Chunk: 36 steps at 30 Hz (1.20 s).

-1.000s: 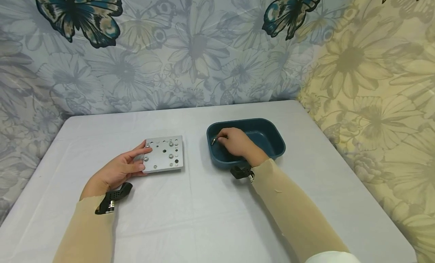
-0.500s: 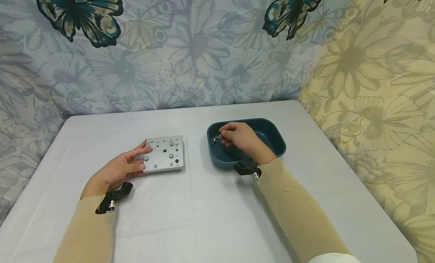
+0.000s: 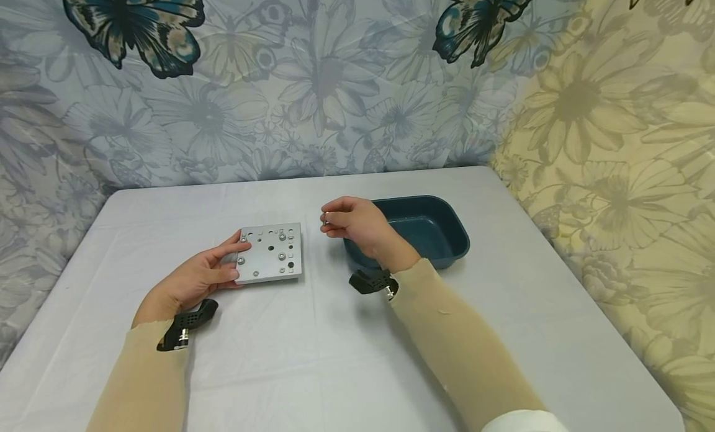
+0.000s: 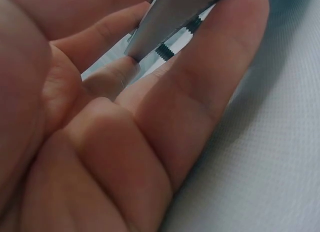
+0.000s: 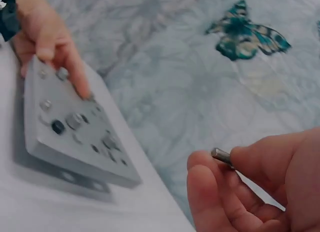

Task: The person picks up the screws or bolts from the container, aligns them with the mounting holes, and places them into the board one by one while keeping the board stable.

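Observation:
My left hand (image 3: 190, 280) grips the left edge of a silver metal plate (image 3: 264, 262) with several holes and bolt heads on its face. In the left wrist view, dark threaded screw ends (image 4: 164, 52) stick out from the plate's underside. Between thumb and fingers, my right hand (image 3: 363, 230) pinches a small silver metal pin (image 5: 221, 155); whether it is threaded cannot be seen. That hand is in the air at the left side of the dark blue tray (image 3: 459, 224), to the right of the plate and apart from it.
The tray stands on a white-covered table (image 3: 313, 357), its left part hidden behind my right hand. Behind the table hangs a flowered cloth (image 3: 324, 78) with butterflies. A black wrist camera (image 3: 192, 318) sits on the left wrist and another (image 3: 371, 281) on the right.
My right hand has risen out of the tray and moved left towards the plate, with the metal pin now showing in its fingers. The left hand and plate have stayed in place.

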{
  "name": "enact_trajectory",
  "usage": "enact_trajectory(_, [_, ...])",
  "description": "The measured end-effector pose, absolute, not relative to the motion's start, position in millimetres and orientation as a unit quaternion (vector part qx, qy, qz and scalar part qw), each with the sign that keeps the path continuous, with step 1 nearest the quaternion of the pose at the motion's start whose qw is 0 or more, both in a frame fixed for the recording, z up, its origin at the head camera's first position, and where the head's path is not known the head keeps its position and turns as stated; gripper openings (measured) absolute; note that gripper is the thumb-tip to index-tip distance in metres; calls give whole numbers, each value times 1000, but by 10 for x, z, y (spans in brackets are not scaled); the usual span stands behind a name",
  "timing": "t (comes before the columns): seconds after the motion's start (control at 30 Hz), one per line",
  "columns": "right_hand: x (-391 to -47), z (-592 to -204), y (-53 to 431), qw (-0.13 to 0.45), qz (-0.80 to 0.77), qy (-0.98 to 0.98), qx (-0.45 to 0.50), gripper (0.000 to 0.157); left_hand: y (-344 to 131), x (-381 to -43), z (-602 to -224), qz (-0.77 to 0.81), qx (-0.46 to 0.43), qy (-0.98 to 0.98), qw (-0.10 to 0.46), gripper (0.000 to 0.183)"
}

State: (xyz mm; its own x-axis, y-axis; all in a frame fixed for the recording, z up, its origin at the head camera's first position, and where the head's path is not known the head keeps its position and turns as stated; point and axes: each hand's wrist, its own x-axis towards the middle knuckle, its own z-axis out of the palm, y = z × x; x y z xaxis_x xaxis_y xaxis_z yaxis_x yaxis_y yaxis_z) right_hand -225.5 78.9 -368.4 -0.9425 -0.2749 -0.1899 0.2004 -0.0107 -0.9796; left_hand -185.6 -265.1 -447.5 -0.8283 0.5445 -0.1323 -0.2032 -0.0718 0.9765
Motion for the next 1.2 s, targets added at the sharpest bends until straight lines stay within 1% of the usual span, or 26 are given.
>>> enact_trajectory(0.2, [-2172,-3720,406,139,-659,736,-64,14,-2647,-1855,-4467,718,137,633,257,67])
enact_trajectory(0.43, [-2135,-3869,140,114,-614,777,-79,16,-2645,-1865,-4477,710,129,643,257,67])
enact_trajectory(0.6, [-2154,-3965,95,104,-570,812,-70,13,-2647,-1876,-4479,710,122,644,256,68])
enact_trajectory(0.9, [-2185,-4021,81,78,-534,839,-67,10,-2657,-1872,-4475,711,124,643,255,68])
enact_trajectory(1.2, [-2179,-4025,94,79,-517,849,-71,8,-2659,-1879,-4478,711,122,643,256,69])
